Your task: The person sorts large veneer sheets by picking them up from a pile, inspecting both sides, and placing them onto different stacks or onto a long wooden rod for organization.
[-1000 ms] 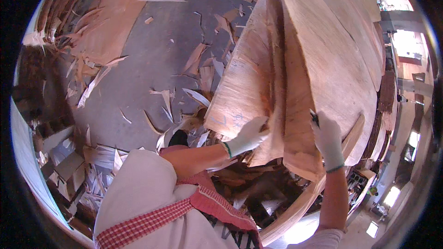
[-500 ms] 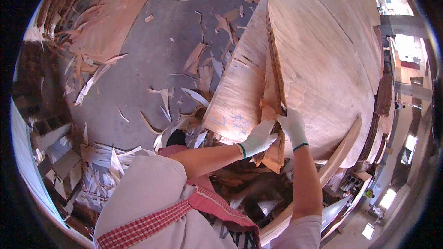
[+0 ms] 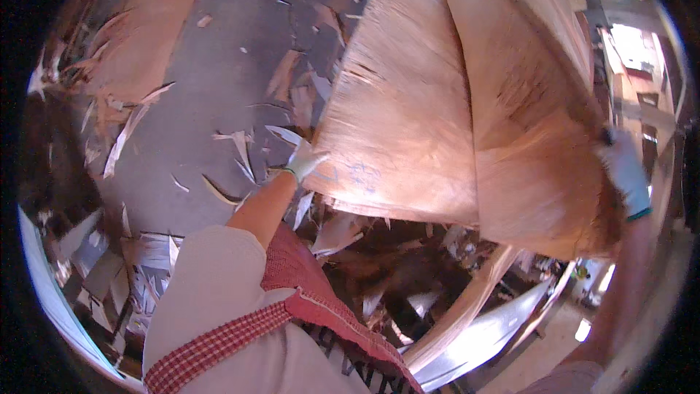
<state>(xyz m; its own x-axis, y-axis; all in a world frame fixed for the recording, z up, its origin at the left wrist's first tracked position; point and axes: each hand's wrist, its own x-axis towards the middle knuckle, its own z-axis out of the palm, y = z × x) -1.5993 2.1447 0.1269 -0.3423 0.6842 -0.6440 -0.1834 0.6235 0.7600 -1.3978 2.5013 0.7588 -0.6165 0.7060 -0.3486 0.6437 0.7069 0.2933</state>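
Observation:
A broad stack of thin wood veneer [image 3: 401, 117] lies ahead of me, with blue handwritten marks near its near left corner. On that stack's left edge rests my left hand [image 3: 307, 161] in a white glove, thumb and fingers apart, close to the marks. My gloved right hand [image 3: 628, 173], smeared by motion, is far out to the right. It grips the outer edge of a veneer sheet [image 3: 536, 175], which is bent over toward the right. A small dark thing shows at the fingertips of that hand, too blurred to name.
Torn veneer strips [image 3: 292, 76] litter the grey floor [image 3: 211, 95] at left. A large brown sheet [image 3: 146, 36] lies at the far left. Below the stack, a curved wooden piece [image 3: 467, 306] runs beside a pale sheet [image 3: 488, 343]. Bright windows line the right side.
My hands were together at the veneer's folded middle edge. The right has swung far right with the sheet's edge, and the left has moved left onto the stack's edge.

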